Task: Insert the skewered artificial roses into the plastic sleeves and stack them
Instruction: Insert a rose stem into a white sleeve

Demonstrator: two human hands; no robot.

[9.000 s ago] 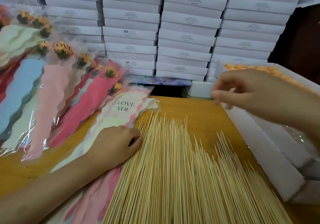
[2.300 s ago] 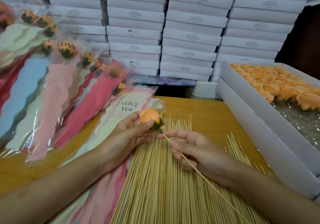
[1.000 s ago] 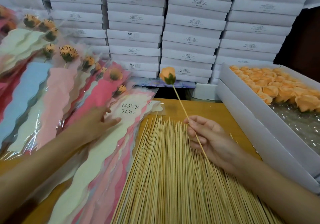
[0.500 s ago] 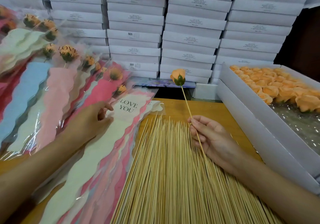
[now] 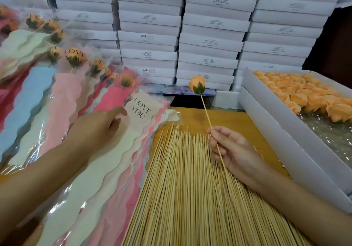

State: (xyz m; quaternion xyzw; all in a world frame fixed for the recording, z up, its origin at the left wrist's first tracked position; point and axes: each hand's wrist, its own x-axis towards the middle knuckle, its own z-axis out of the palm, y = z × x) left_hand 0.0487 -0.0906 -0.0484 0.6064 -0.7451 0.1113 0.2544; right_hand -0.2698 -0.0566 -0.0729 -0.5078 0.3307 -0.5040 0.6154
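My right hand (image 5: 233,150) pinches a bamboo skewer that carries an orange artificial rose (image 5: 197,84), held upright above the table's middle. My left hand (image 5: 99,125) lies flat, fingers apart, on the top cream plastic sleeve (image 5: 118,150) printed "LOVE YOU", which heads a fanned pile of empty sleeves. To the far left, a stack of filled sleeves (image 5: 62,93) in blue, pink and cream shows rose heads at their tops.
A broad bed of loose bamboo skewers (image 5: 190,188) covers the wooden table (image 5: 238,120) in front of me. An open white box (image 5: 276,131) of orange rose heads stands at the right. Stacked white cartons (image 5: 209,36) wall off the back.
The skewered rose has tilted slightly right and lowered a little in my right hand. My left hand slid up the cream sleeve toward its printed end.
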